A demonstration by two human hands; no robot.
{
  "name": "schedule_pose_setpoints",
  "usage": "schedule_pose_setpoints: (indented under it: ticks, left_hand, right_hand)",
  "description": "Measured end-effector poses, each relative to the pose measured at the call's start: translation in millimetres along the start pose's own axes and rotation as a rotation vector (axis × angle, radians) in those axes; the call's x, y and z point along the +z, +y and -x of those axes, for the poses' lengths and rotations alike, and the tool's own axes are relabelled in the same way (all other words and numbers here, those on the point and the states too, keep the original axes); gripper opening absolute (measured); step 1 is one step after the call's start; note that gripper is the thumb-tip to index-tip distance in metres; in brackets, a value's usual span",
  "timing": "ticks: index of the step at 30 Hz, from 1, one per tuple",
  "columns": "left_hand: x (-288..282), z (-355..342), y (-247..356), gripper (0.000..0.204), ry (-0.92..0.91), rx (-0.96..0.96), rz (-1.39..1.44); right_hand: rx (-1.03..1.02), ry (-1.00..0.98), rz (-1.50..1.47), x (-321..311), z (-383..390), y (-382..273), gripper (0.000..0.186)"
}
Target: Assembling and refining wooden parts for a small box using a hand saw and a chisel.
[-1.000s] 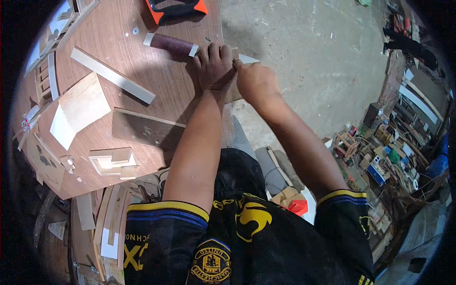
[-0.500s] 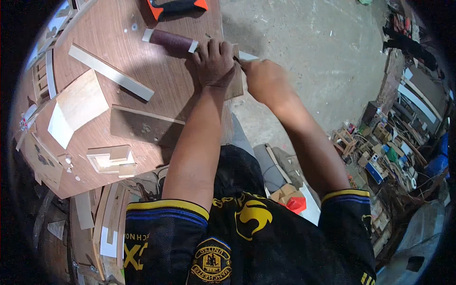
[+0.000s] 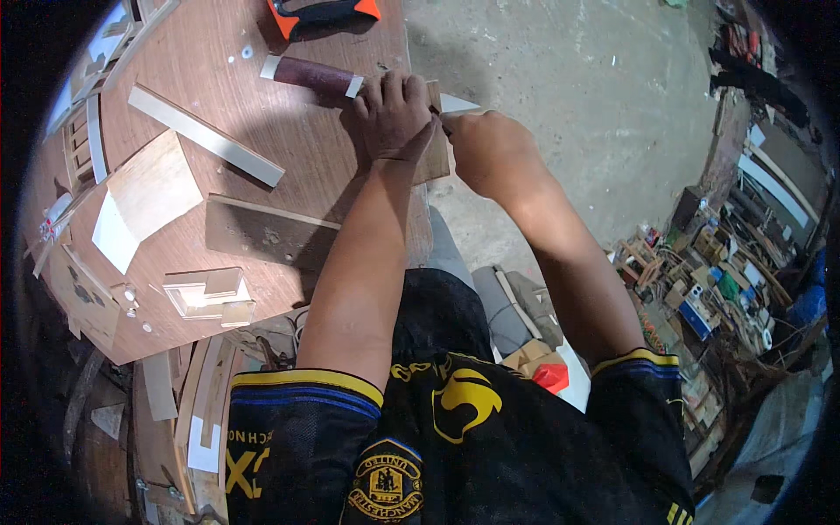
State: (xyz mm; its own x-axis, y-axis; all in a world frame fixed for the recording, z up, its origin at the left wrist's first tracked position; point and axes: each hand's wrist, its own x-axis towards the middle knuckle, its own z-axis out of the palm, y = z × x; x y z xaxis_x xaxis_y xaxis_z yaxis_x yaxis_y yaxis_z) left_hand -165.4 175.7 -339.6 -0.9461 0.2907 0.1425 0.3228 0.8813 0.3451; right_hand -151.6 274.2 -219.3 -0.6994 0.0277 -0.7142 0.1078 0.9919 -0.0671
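Note:
My left hand (image 3: pixel 396 118) presses down at the table's right edge, its fingers bent over a brown wooden board (image 3: pixel 435 162) that juts past the edge. Much of that board is hidden under the hand. My right hand (image 3: pixel 493 153) is closed around a thin dark tool (image 3: pixel 447 124), just right of the board; most of the tool is covered, so its kind is unclear. A white pointed piece (image 3: pixel 458 104) sticks out beyond both hands. Left of my left hand lies a block wrapped in dark red sandpaper (image 3: pixel 313 77), with pale ends.
On the wood-grained table (image 3: pixel 254 122) lie an orange-and-black saw handle (image 3: pixel 328 15), a pale strip (image 3: pixel 207 136), a bent-looking light panel (image 3: pixel 156 185), a brown board (image 3: pixel 267 232) and a small frame-like wooden piece (image 3: pixel 210 293). Scrap wood and clutter (image 3: pixel 700 280) pile up on the right floor.
My right hand has shifted very slightly and looks sharper than before. My left hand stays in place on the board.

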Motion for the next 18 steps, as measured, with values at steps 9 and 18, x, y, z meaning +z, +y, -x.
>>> schedule_pose_setpoints:
  ticks: [9, 18]
  left_hand:
    - [11.8, -2.8, -9.5, 0.013, 0.095, 0.112, -0.083]
    - [11.2, -0.8, -3.7, 0.014, 0.098, 0.042, 0.053]
  right_hand:
    - [0.070, 0.062, -0.244, 20.9, -3.7, 1.3, 0.039]
    - [0.087, 0.171, -1.096, 27.4, 58.7, 45.9, 0.053]
